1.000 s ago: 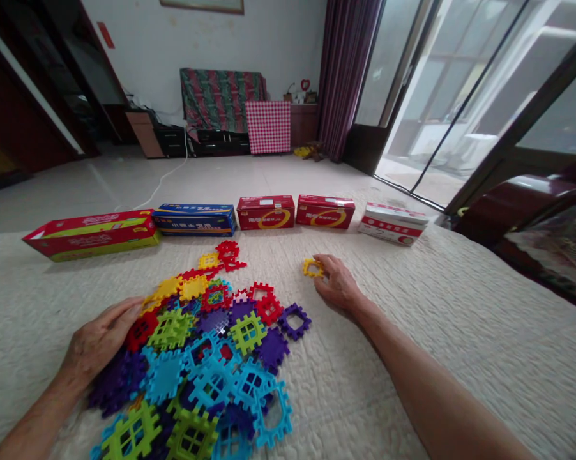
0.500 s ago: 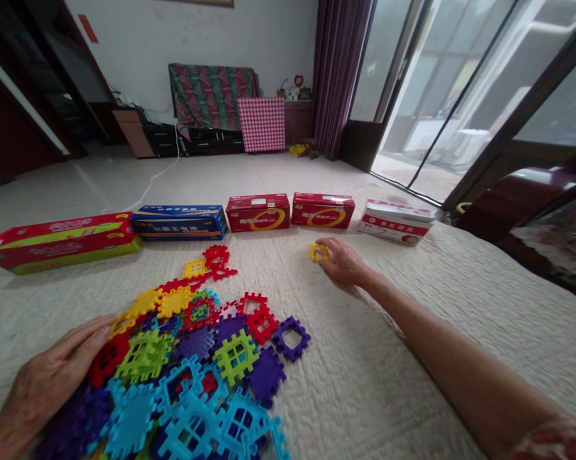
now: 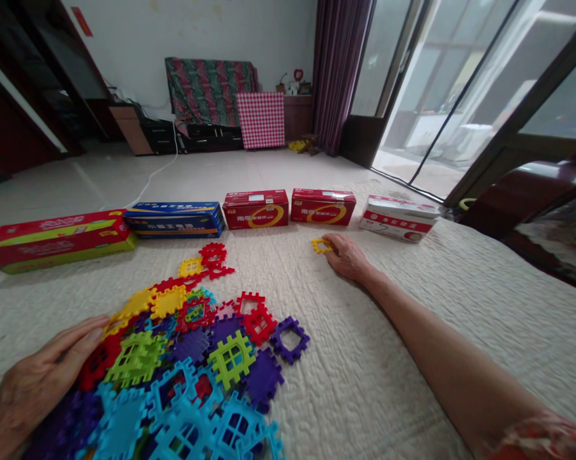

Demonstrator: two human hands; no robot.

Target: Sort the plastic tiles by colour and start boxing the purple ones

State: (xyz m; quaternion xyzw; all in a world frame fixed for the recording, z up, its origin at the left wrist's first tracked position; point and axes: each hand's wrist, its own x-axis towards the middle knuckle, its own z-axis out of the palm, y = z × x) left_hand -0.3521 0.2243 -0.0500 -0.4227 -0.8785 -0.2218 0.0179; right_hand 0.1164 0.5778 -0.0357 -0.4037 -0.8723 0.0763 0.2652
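A yellow plastic building tile (image 3: 320, 245) with toothed edges and an open middle lies low over the pale quilted cover, in front of the red boxes. My right hand (image 3: 349, 257) reaches out to it, fingers pinching its right edge. Toward the left is a heap of interlocking tiles in several colours, among them a green window tile (image 3: 231, 359), a purple frame tile (image 3: 289, 340) and a light blue tile (image 3: 125, 418). Along the left side of this heap rests my left hand (image 3: 53, 374), its fingers stretched out against the tiles and holding none.
Behind the tiles stand a red-and-green box (image 3: 58, 239), a blue box (image 3: 175, 219), two red boxes (image 3: 255, 209) (image 3: 323, 206) and a white-and-red box (image 3: 399, 217) in a row. Beyond them, a white cable (image 3: 154, 176) crosses the floor.
The yellow tile in my right hand has tilted flatter and shifted slightly. My left hand stays against the heap. The view has moved a little.
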